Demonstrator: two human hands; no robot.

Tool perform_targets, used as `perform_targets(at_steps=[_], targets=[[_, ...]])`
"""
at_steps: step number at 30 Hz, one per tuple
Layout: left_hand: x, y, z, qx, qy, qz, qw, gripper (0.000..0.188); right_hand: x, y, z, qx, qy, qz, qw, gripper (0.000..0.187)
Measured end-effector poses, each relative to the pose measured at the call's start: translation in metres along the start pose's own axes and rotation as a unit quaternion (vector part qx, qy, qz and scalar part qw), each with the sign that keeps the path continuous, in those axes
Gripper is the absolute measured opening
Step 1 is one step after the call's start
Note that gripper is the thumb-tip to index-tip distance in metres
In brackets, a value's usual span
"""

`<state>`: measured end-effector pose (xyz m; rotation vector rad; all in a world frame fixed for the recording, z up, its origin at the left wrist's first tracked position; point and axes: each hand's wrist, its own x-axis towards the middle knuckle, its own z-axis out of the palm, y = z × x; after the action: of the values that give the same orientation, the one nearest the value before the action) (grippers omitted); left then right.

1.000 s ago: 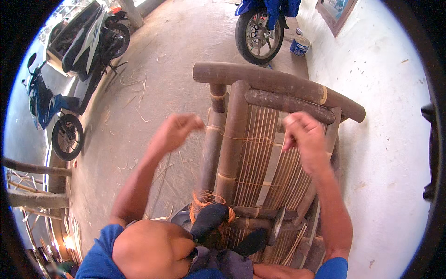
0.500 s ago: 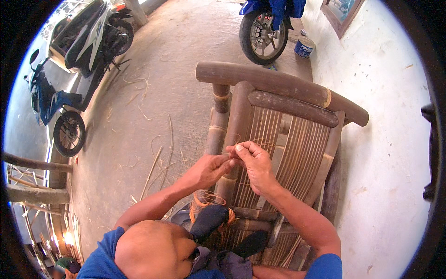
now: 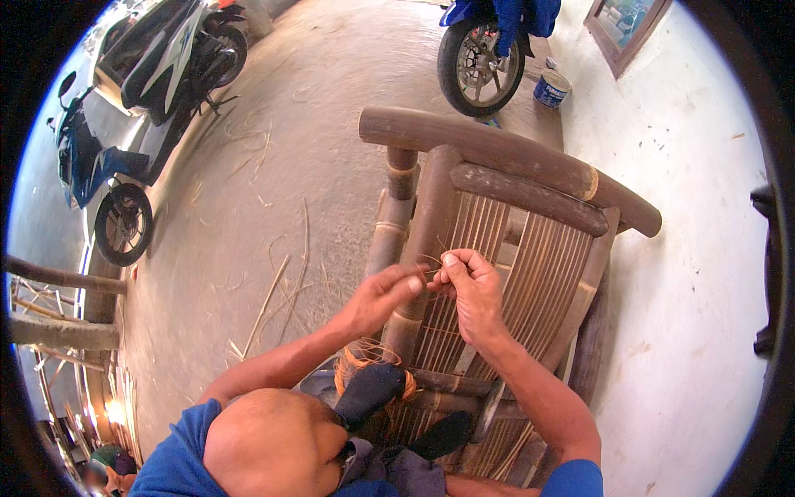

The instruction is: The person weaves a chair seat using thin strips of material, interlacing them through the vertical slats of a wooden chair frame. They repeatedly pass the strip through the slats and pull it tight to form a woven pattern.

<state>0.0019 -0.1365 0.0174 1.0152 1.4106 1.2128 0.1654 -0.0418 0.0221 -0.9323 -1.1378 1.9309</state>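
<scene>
A bamboo chair (image 3: 534,286) with a slatted back lies in front of me. My right hand (image 3: 474,286) is over the slats, thumb and forefinger pinched on a thin orange-brown strand (image 3: 431,258). Just left of it, my left hand (image 3: 383,300) hovers at the chair's thick side pole (image 3: 431,219). Its fingers point toward the right hand but are smeared by motion, so their grip on the strand is unclear. A tangle of orange strands (image 3: 362,358) lies by my dark-covered foot (image 3: 373,393) at the pole's lower end.
Loose bamboo strips (image 3: 269,302) lie on the concrete floor to the left. Motorbikes stand at the upper left (image 3: 124,215) and top (image 3: 480,66). A paint bucket (image 3: 551,89) sits by the white wall (image 3: 675,273). Part of another person (image 3: 112,472) shows at the lower left.
My hands have parted slightly: the left fingers have come off the right hand's fingertips, while the right hand has shifted a little to the right, still pinching the strand.
</scene>
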Motion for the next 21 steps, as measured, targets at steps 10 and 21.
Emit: perform_targets(at_steps=[10,21], targets=[[0.019,0.016,-0.036,0.215,0.051,-0.186,0.957,0.064,-0.005,0.01,-0.014,-0.157,0.005,-0.091,0.983,0.022],[0.026,0.009,-0.008,-0.223,-0.001,-0.2,0.954,0.037,-0.023,0.0,-0.004,-0.329,-0.042,-0.1,0.938,0.022]])
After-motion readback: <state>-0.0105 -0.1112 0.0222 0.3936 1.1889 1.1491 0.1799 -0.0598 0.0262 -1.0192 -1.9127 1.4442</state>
